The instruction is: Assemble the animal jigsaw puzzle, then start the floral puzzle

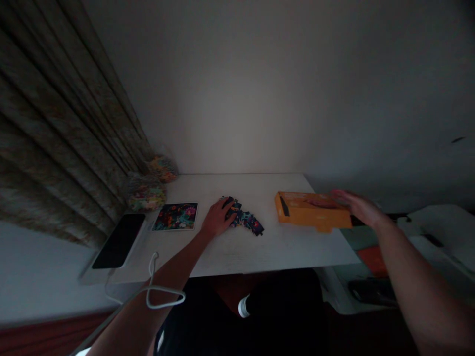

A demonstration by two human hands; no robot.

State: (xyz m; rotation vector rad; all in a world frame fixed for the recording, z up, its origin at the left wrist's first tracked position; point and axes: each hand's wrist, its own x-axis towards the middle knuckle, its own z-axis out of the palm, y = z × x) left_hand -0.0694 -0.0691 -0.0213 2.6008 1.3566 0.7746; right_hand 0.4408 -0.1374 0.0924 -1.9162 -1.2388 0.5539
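My left hand [218,217] lies on a pile of dark, colourful jigsaw puzzle pieces [249,220] in the middle of the table, its fingers apart over the left end of the pile. The pieces overlap in a loose band that runs down to the right. At the right side of the table is an orange cardboard box [304,210] with an end flap sticking out toward me. My right hand [358,203] grips the box at its right end; the fingers are over the top edge, and the thumb is hard to make out.
A colourful flowery picture card [176,216] lies left of the pieces. Beyond it stand two clear bags [146,194] of colourful bits near the curtain [67,109]. A black tablet-like device [119,241] is at the left edge. A white cable [165,288] loops over my left forearm.
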